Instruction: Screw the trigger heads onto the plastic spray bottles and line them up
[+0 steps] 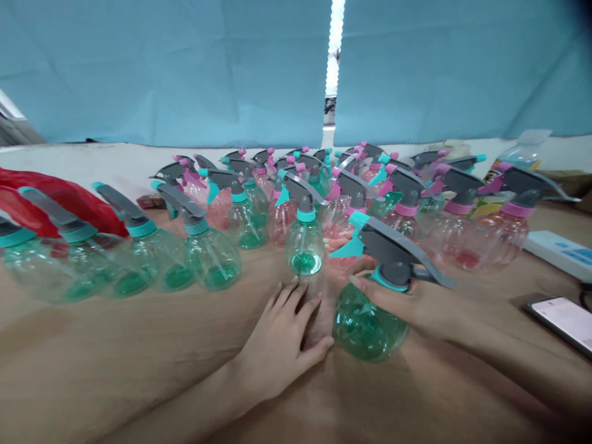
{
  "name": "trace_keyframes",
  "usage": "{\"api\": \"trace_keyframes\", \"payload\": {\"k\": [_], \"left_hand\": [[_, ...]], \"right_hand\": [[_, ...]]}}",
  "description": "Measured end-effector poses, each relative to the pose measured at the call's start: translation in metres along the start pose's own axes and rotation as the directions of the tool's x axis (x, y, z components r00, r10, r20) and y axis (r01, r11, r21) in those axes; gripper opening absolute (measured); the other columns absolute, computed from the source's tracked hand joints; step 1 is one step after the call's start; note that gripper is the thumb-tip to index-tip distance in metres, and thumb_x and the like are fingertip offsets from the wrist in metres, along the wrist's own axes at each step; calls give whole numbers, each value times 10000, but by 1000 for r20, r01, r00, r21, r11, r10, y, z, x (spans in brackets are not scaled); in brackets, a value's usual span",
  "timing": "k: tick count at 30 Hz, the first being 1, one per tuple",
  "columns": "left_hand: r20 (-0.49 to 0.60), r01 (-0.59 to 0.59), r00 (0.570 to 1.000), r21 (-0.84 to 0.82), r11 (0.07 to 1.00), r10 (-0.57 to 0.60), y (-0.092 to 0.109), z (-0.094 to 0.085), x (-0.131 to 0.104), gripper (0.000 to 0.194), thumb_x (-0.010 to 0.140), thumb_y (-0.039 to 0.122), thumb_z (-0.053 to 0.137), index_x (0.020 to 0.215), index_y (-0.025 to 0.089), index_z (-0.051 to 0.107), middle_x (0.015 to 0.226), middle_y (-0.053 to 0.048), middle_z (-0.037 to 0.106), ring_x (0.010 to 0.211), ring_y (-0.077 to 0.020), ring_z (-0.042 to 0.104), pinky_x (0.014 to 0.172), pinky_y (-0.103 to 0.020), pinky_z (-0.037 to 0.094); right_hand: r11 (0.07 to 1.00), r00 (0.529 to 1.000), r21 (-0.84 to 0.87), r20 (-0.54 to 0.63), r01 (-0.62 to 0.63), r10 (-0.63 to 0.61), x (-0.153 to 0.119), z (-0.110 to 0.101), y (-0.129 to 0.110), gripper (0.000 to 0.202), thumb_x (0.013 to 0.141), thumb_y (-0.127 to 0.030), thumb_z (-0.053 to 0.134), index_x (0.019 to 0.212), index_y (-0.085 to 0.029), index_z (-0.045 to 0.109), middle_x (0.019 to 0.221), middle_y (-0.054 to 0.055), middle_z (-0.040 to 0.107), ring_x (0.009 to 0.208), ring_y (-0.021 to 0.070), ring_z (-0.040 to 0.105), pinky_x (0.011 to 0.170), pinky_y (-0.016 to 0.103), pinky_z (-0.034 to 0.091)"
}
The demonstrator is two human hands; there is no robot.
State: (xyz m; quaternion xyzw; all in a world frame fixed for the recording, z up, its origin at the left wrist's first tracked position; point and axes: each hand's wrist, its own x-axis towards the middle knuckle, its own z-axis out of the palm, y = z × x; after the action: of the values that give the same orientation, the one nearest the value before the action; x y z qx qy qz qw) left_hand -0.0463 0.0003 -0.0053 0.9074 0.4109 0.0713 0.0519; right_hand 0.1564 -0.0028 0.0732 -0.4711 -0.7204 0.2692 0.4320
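In the head view, the green spray bottle (370, 324) leaned rightward at its top in the right hand (393, 296), which gripped its neck, its teal nozzle (358, 220) pointing left. Its rounded body was see-through, its head (388, 243) grey. The left hand (280, 336) lay open, holding nothing, on the surface (139, 364), between it and upright bottles (305, 246) beyond.

A brown desk (176, 351) is crowded toward its far edge with green spray bottles (304, 250) and pink spray bottles (497, 240). Red plastic (60, 197) is spread toward the far left corner; toward the right edge, a white box (562, 253) and lit phone (565, 319) are laid.
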Motion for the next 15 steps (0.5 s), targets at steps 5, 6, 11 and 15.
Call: {"api": "trace_keyframes", "payload": {"k": [5, 6, 11, 15], "left_hand": [[-20, -2, 1000, -8, 1000, 2, 0, 0, 0, 603, 897, 509, 512, 1395, 188, 399, 1455, -131, 383, 1357, -316, 294, 1085, -529, 256], [-18, -2, 1000, -7, 1000, 2, 0, 1, 0, 601, 899, 508, 509, 1395, 188, 398, 1457, -129, 381, 1360, -315, 290, 1087, -530, 252], [3, 4, 1000, 3, 1000, -4, 1, 0, 0, 612, 900, 497, 513, 1409, 184, 381, 1460, -130, 375, 1361, -311, 288, 1096, -523, 238], [5, 2, 1000, 5, 1000, -2, 2, -1, 0, 612, 895, 491, 525, 1401, 172, 397, 1459, -140, 373, 1360, -318, 289, 1092, -524, 243]], "right_hand": [[1000, 1000, 26, -26, 1, 0, -1, 1, 2, 193, 698, -261, 536, 887, -258, 496, 714, -13, 627, 659, 175, 666, 652, 306, 573], [1000, 1000, 31, -26, 1, -1, -1, 1, 2, 206, 699, -262, 533, 902, -260, 498, 709, -15, 624, 658, 176, 665, 654, 308, 573], [1000, 1000, 5, 5, 18, -18, -2, -2, 1, 214, 686, -241, 522, 899, -258, 519, 804, 5, 638, 672, 164, 653, 665, 297, 571], [1000, 1000, -4, 19, 8, -8, 0, -2, -1, 90, 684, -247, 497, 771, -261, 517, 740, -8, 637, 671, 161, 649, 665, 289, 569]]}}
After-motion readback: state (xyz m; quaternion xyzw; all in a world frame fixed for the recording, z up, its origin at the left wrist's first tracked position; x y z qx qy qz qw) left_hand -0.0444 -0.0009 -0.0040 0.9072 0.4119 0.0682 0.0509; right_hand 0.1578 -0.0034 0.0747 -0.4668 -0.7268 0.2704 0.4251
